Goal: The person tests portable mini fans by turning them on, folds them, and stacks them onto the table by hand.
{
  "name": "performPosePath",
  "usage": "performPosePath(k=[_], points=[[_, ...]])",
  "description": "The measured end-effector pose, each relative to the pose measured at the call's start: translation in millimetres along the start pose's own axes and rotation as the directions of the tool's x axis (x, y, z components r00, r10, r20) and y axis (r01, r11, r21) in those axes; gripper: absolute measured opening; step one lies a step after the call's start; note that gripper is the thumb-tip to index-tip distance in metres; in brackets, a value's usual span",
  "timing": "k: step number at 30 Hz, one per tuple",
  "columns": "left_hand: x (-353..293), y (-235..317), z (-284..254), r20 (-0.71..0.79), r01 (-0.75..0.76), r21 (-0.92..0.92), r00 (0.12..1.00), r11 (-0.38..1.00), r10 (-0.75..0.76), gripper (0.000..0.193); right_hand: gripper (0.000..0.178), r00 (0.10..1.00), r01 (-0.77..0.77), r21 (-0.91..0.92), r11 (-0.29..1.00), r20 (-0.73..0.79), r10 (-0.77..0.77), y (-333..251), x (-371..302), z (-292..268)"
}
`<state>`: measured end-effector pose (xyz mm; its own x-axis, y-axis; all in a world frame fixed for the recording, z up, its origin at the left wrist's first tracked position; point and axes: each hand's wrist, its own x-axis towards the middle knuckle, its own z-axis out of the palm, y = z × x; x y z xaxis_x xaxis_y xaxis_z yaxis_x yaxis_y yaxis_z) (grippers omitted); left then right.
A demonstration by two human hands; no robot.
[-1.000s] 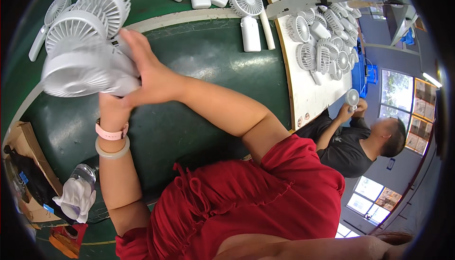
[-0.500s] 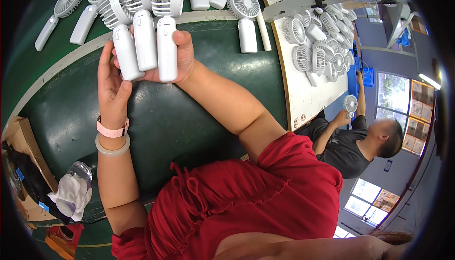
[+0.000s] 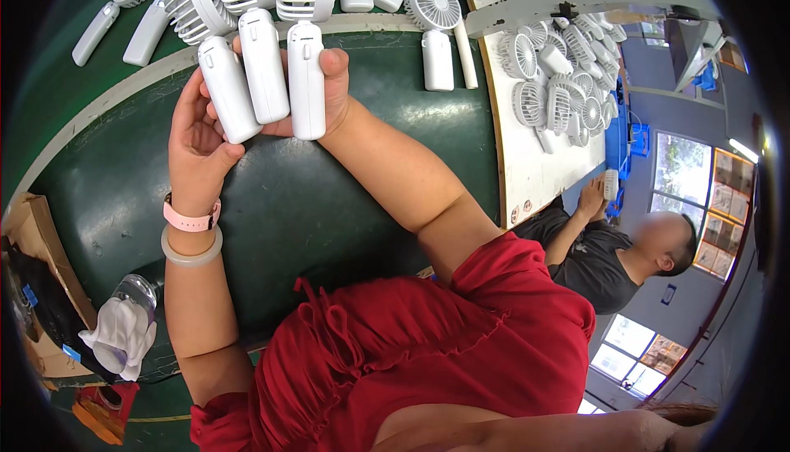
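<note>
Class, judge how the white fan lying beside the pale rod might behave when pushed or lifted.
The fan is probably stiff, since it looks made of hard plastic. Its boxy handle should resist rolling. The thin-ribbed grille might crack if squeezed.

The three held fans (image 3: 263, 69) hid most of the fingers of the right hand (image 3: 331, 96) and part of those of the left hand (image 3: 194, 143), while the top edge cut off the middle and right fan heads. A white cloth (image 3: 122, 333) covered much of the bottle (image 3: 138, 289). The co-worker's head (image 3: 665, 242) was blurred, and the white object (image 3: 611, 184) at that person's hands was too small to make out.
</note>
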<state>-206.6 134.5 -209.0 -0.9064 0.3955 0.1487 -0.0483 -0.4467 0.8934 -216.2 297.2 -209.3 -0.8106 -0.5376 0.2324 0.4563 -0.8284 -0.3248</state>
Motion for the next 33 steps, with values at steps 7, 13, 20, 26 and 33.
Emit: performPosePath(k=[7, 13, 20, 26, 33], points=[[-1, -4, -4, 0.018, 0.009, 0.013, 1.000, 1.000, -0.009, 0.089, 0.084, 1.000, -0.004, 0.005, 1.000, -0.003, 0.004, -1, 0, -1], [-2, -2, -7, 0.021, 0.010, 0.003, 1.000, 1.000, -0.010, 0.089, 0.069, 0.996, 0.007, 0.113, 0.994, 0.091, -0.017, -1, 4, 6], [4, -15, -10, 0.135, 0.094, 0.253, 0.982, 0.963, -0.132, 0.048, 0.056, 0.939, 0.137, -0.237, 0.962, -0.277, -0.202, -19, -39, 21], [3, -16, -17, 0.067, 0.082, 0.484, 0.989, 0.871, -0.130, 0.031, 0.080, 0.622, -0.282, -0.791, 0.543, -0.581, -0.524, -67, -184, 108], [4, -26, -16, -0.039, 0.097, 0.591, 0.995, 0.801, -0.092, 0.028, 0.079, 0.398, -0.891, -0.357, -0.281, -0.315, -0.861, -90, -346, 131]])
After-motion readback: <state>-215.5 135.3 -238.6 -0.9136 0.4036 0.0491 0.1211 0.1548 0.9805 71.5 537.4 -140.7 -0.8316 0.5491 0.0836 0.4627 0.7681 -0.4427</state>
